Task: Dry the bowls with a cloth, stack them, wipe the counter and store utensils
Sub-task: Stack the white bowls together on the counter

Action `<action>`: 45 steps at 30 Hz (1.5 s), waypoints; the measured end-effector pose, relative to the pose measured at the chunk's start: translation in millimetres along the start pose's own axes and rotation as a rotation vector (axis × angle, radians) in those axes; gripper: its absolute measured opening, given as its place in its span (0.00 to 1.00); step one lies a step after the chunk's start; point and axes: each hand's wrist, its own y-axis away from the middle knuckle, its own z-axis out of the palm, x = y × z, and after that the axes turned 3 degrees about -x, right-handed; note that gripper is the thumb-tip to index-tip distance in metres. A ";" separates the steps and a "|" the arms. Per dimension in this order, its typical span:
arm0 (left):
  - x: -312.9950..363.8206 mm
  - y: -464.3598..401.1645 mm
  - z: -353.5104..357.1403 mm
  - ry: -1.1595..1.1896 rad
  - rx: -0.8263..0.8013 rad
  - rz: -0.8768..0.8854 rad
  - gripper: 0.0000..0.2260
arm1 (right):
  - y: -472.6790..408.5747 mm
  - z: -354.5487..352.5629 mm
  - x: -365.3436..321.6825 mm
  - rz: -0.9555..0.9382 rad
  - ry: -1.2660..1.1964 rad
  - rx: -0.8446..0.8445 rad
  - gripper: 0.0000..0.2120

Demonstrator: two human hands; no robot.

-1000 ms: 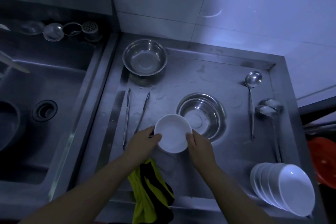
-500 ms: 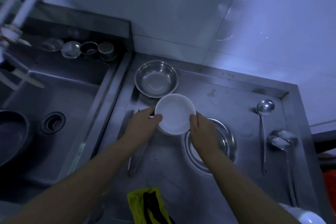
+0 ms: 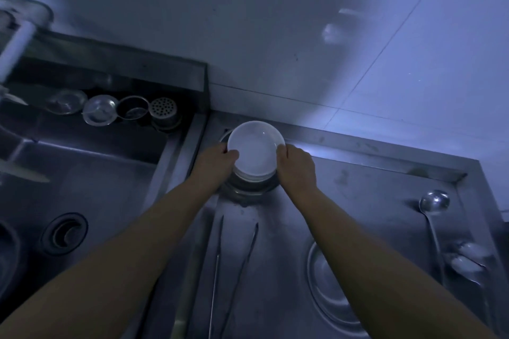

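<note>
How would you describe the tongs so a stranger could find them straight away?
Start at the steel counter right of the sink. Between the person's forearms lie the tongs: two long thin metal arms, unlike the round-headed ladle far right.

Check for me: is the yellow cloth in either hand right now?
No: the left hand and the right hand grip only the white bowl at its rim, and no cloth is in view.

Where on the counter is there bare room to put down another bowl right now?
Bare steel lies right of the right hand, between the back ledge and the ladle. Another patch lies between the tongs and the near steel bowl. It is crowded at the back left, where both hands hold the white bowl over the far steel bowl.
</note>
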 end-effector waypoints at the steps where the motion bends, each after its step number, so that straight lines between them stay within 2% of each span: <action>1: -2.8 -7.1 0.9 0.001 -0.005 -0.003 0.11 | -5.0 3.1 0.1 0.019 -0.010 -0.011 0.11; 6: -15.9 -28.7 2.1 -0.073 -0.012 -0.011 0.13 | -22.1 15.4 -1.1 0.088 -0.047 -0.076 0.15; 9: -19.9 -33.1 2.5 -0.136 -0.027 0.008 0.14 | -23.1 20.9 -3.8 0.086 -0.064 -0.044 0.19; 18: -22.5 -30.3 1.7 -0.138 -0.020 0.083 0.12 | -18.9 22.8 -2.0 0.092 -0.172 -0.036 0.13; 21: -17.7 -15.5 -1.4 -0.229 0.043 0.154 0.14 | -6.6 14.6 0.6 0.052 -0.164 0.028 0.12; 24: -7.0 9.6 0.8 -0.401 0.183 0.282 0.18 | 18.9 -5.5 4.5 0.019 -0.146 0.105 0.16; 26: 1.2 33.3 9.4 -0.419 0.211 0.364 0.19 | 45.0 -22.0 10.9 0.001 -0.152 0.133 0.14; 32: 19.5 106.7 68.3 -0.441 -0.002 0.567 0.19 | 135.6 -77.3 49.5 0.052 -0.165 0.209 0.12; 38: 24.2 191.5 155.6 -0.515 -0.195 0.680 0.18 | 233.0 -126.9 127.8 0.163 -0.124 0.292 0.11; 45: 17.3 280.7 261.1 -0.590 -0.451 0.692 0.18 | 341.7 -172.1 230.5 0.306 -0.005 0.378 0.10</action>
